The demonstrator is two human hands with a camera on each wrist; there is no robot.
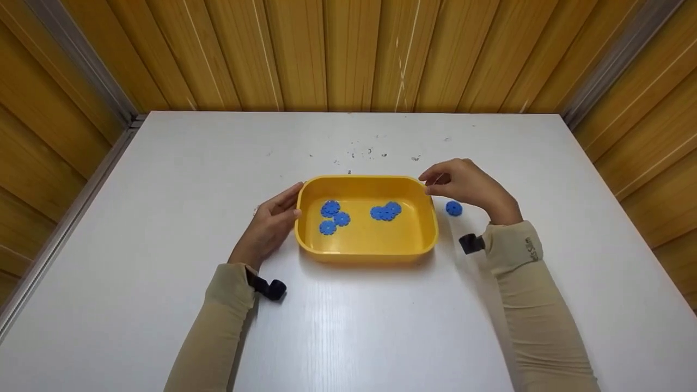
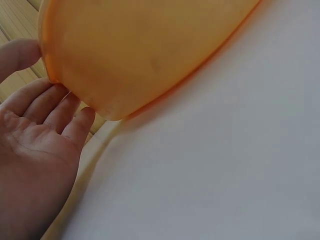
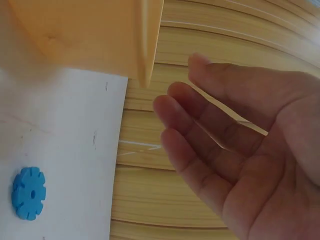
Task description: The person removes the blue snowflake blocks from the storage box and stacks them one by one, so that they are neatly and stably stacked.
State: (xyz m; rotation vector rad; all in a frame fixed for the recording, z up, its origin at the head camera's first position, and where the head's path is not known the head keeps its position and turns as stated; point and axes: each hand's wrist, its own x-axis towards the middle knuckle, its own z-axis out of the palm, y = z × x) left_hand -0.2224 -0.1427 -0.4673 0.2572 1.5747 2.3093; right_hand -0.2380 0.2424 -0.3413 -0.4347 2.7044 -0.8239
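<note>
A yellow plastic tray (image 1: 375,239) with rounded corners stands on the white table. Inside it lie several blue notched discs, one group (image 1: 328,227) on the left and another (image 1: 386,213) right of the middle. At the tray's left end, my left hand (image 1: 268,224) touches the outer wall and rim with extended fingers (image 2: 57,112). My right hand (image 1: 467,186) hovers by the far right corner, its fingers loosely bent, with nothing between them in the right wrist view. Below that hand, outside the tray, a blue notched disc (image 3: 31,194) lies on the table.
Wood-patterned panels (image 1: 348,54) rise behind the white table (image 1: 348,326) and along both sides. Dark specks mark the tabletop beyond the tray. A black camera mount (image 1: 270,288) sticks out from the left cuff, another (image 1: 471,243) from the right.
</note>
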